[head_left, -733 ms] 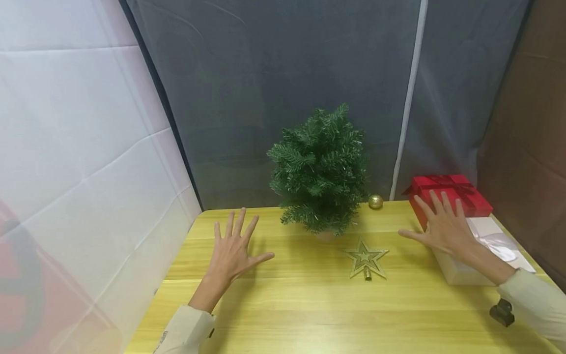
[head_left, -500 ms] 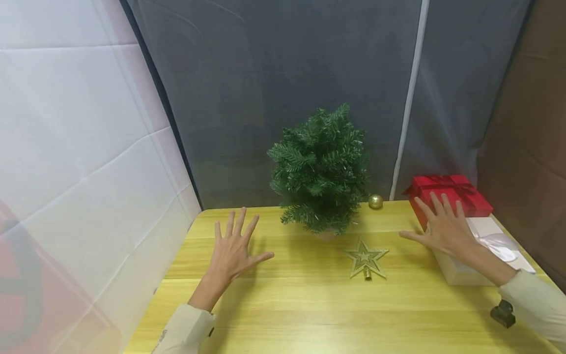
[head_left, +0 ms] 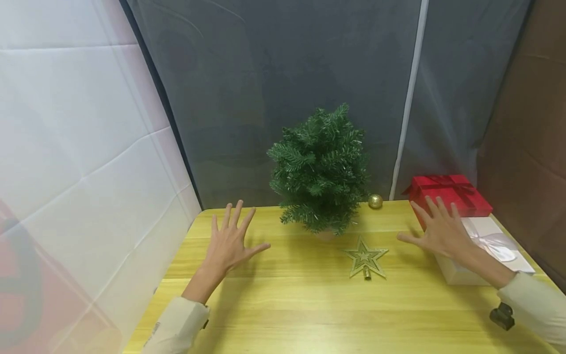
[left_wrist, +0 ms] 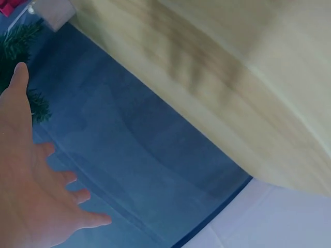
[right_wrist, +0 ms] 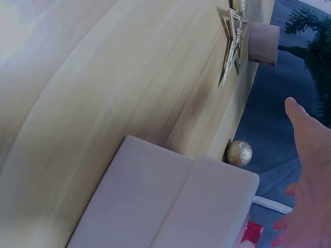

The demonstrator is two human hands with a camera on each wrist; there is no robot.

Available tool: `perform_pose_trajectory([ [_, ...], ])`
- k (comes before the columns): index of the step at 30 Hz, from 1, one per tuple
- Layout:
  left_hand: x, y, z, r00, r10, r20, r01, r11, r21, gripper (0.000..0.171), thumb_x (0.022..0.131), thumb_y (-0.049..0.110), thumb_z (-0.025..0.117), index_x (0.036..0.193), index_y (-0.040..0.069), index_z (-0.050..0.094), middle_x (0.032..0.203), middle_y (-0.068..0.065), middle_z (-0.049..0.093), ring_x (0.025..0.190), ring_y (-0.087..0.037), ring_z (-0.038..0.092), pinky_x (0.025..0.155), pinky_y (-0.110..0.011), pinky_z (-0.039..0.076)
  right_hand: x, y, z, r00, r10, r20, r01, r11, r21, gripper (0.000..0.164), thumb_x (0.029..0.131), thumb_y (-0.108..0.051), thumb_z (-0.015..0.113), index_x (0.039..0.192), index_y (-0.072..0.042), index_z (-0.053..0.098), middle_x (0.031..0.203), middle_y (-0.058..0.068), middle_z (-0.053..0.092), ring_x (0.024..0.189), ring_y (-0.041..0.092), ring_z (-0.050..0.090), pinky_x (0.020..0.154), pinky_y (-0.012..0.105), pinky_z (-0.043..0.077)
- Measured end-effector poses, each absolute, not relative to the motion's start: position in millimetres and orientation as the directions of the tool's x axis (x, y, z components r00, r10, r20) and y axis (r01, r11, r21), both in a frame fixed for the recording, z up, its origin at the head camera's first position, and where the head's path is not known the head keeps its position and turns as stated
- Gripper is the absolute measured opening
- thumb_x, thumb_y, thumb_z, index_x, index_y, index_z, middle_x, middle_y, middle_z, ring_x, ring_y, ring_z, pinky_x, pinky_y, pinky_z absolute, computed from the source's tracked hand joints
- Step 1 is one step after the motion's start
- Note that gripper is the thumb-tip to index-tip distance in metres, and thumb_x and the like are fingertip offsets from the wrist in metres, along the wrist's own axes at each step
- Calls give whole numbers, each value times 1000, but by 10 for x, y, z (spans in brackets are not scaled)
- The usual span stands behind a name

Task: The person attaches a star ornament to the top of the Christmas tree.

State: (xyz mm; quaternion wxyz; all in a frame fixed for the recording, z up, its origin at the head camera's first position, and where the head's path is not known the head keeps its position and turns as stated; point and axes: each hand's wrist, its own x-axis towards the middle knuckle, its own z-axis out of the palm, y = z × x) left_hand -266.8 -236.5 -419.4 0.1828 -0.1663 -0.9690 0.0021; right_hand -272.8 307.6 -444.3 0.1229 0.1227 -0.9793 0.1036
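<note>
My left hand hovers over the left part of the table with fingers spread, holding nothing. On the other side, my right hand is spread too, raised in front of the gift boxes and covering part of them. Between the hands, toward the back, stands a small green Christmas tree on a round base. A gold star topper lies on the table in front of the tree, nearer my right hand. Behind it, by the back edge, sits a gold ball ornament.
At the right edge, a red gift box with a dark ribbon stands behind a white gift box with a pale bow. The wooden table meets a grey curtain at the back. White fabric hangs at the left.
My left hand has shifted slightly left and toward the back. The right hand has dipped a little and drifted slightly left. The tree, star, ball and boxes stay put.
</note>
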Motion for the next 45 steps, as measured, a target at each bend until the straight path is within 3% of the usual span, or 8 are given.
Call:
perform_pose_trajectory([
  [8, -2731, -2359, -3982, -869, 332, 366, 318, 943, -100, 106, 84, 80, 64, 166, 23, 29, 169, -18, 26, 155, -44, 21, 118, -74, 19, -2698, 3007, -4491, -929, -257, 268, -300, 944, -136, 106, 85, -76, 65, 158, -2, 41, 160, 39, 28, 146, 63, 21, 115, 80, 8],
  [23, -2827, -2262, -3590, -813, 403, 421, 365, 915, -171, 101, 88, 76, 63, 166, 22, 28, 164, -18, 36, 152, -42, 30, 118, -71, 25, -2617, 2818, -4675, -902, -314, 296, -388, 892, -233, 99, 84, -71, 73, 153, -4, 49, 162, 35, 27, 148, 60, 22, 118, 76, 5],
  [28, -2837, -2195, -3467, -802, 419, 426, 383, 908, -173, 99, 90, 74, 63, 166, 21, 28, 164, -17, 37, 152, -42, 30, 119, -70, 24, -2614, 2726, -4726, -882, -359, 305, -423, 889, -177, 90, 85, -67, 74, 146, -4, 57, 157, 36, 37, 145, 59, 29, 116, 77, 14],
  [35, -2869, -2098, -3306, -780, 442, 444, 392, 897, -205, 97, 92, 73, 62, 166, 20, 29, 162, -17, 40, 151, -41, 32, 119, -68, 25, -2605, 2619, -4817, -839, -413, 353, -467, 880, -81, 77, 82, -67, 76, 136, -12, 68, 148, 29, 53, 136, 56, 45, 113, 76, 25],
  [39, -2887, -2048, -3224, -776, 443, 448, 396, 896, -200, 95, 93, 73, 59, 166, 20, 28, 162, -17, 41, 151, -40, 32, 120, -68, 24, -2609, 2566, -4887, -830, -439, 344, -501, 858, -111, 74, 82, -66, 77, 134, -13, 70, 146, 27, 55, 135, 56, 47, 110, 77, 28],
  [45, -2911, -1973, -3116, -767, 444, 463, 402, 895, -194, 92, 95, 70, 59, 166, 19, 28, 161, -16, 41, 151, -40, 32, 121, -67, 23, -2592, 2495, -4981, -833, -466, 299, -531, 825, -192, 73, 83, -60, 80, 131, -7, 70, 144, 32, 54, 137, 58, 44, 115, 75, 23],
])
